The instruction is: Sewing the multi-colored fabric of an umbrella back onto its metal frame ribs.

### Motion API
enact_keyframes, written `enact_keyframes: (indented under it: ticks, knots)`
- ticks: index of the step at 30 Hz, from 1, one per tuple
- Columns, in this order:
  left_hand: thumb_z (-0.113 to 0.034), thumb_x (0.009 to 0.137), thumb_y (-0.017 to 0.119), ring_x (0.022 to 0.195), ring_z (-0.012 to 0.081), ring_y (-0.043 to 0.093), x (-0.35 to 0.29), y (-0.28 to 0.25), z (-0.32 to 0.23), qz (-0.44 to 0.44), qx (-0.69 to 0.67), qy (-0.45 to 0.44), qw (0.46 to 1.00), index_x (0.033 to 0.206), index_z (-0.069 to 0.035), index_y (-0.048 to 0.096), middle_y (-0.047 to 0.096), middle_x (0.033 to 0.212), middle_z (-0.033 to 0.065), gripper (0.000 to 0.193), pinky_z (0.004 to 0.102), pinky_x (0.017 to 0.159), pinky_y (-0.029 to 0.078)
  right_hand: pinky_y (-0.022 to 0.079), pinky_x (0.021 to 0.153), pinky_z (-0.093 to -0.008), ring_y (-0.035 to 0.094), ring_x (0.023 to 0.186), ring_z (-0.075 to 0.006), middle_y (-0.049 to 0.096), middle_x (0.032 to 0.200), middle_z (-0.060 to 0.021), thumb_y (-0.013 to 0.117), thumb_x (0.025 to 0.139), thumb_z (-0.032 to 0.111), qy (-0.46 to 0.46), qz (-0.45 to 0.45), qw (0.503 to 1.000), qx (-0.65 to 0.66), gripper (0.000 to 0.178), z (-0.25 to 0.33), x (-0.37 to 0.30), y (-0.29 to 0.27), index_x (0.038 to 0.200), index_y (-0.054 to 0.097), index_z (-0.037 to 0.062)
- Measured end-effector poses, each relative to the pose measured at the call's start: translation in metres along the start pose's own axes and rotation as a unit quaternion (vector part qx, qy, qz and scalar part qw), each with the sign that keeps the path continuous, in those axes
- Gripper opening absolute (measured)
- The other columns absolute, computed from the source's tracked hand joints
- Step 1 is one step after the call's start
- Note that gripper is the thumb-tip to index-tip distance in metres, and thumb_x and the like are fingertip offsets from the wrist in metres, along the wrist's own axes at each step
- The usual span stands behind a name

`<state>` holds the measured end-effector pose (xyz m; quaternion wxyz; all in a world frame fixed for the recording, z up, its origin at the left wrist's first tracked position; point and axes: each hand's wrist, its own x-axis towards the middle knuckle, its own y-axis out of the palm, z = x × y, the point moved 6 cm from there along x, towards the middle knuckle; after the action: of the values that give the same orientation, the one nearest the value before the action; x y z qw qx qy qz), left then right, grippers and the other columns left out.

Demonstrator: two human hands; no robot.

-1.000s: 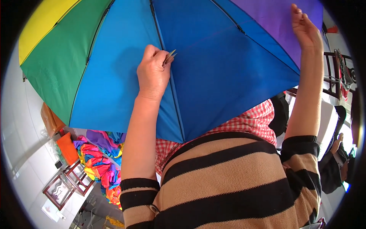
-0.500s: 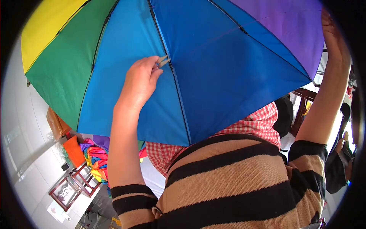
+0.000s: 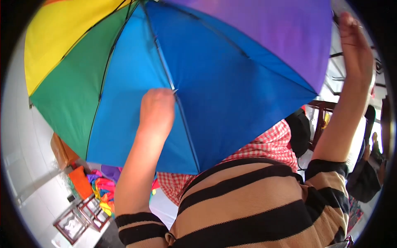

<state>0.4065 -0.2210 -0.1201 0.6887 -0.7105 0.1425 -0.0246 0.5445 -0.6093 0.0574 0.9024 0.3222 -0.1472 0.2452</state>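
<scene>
Left hand (image 3: pixel 157 108) curled, fingertips pinching a small pale tool (image 3: pixel 175 90), works against a rib (image 3: pixel 164 64) of a rainbow umbrella (image 3: pixel 223 103) in the wearer's head-camera view. Right hand (image 3: pixel 356 51) is raised with fingers outstretched and appears to hold nothing. The umbrella spreads open across the upper view, its near edge just above a striped sweater (image 3: pixel 244 198) and a red checked cloth (image 3: pixel 264 142).

A second ago the right hand stood in front of the purple panel (image 3: pixel 285 45); it is now just outside that panel's edge. The umbrella, meanwhile, has shifted so that the ribs are seen gathering at the top, and the left hand sits lower in the view. It remains at the same rib, between the light blue panel (image 3: pixel 124 103) and the dark blue one, suggesting the work at that spot is still under way. Blur hides most of the tool, so whether its tip touches the rib or the fabric cannot be told.

At lower left, beyond the umbrella, bright cloth (image 3: pixel 106 188) lies bunched near a chair (image 3: pixel 71 226).
</scene>
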Motion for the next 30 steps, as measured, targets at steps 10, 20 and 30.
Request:
enact_keyframes:
  ticks: [10,20,30]
  knots:
    - [-0.018,0.084,0.064,0.073,0.0411,0.063,-0.007,0.031,0.007,-0.158,-0.129,-0.235,0.95,0.083,-0.005,0.053,0.064,0.075,0.0198,0.017,0.0505,0.062,0.048,0.049,0.061,-0.0323,0.062,0.068,-0.0203,0.061,0.072,-0.0105,0.047,0.094,0.001,0.126,-0.142,0.871,-0.452,0.006,-0.159,-0.072,0.037,0.091,0.043,0.0036]
    - [-0.008,0.081,0.063,0.085,0.041,0.063,-0.075,-0.008,0.146,-0.194,0.044,-0.378,0.904,0.098,-0.004,0.056,0.058,0.107,0.0207,0.019,0.05,0.072,0.05,0.046,0.062,-0.0396,0.058,0.068,-0.0272,0.053,0.075,-0.013,0.049,0.086,-0.002,0.044,0.077,0.873,-0.48,0.014,-0.222,-0.141,0.052,0.094,0.04,0.0049]
    - [-0.01,0.075,0.066,0.095,0.0341,0.057,-0.097,0.015,-0.032,-0.316,-0.064,-0.102,0.941,0.091,-0.005,0.061,0.056,0.106,0.0142,0.018,0.043,0.082,0.047,0.047,0.063,-0.0454,0.06,0.076,-0.0403,0.056,0.077,-0.0194,0.05,0.092,0.007,0.03,0.103,0.854,-0.508,0.011,-0.24,-0.146,0.092,0.096,0.04,0.0043]
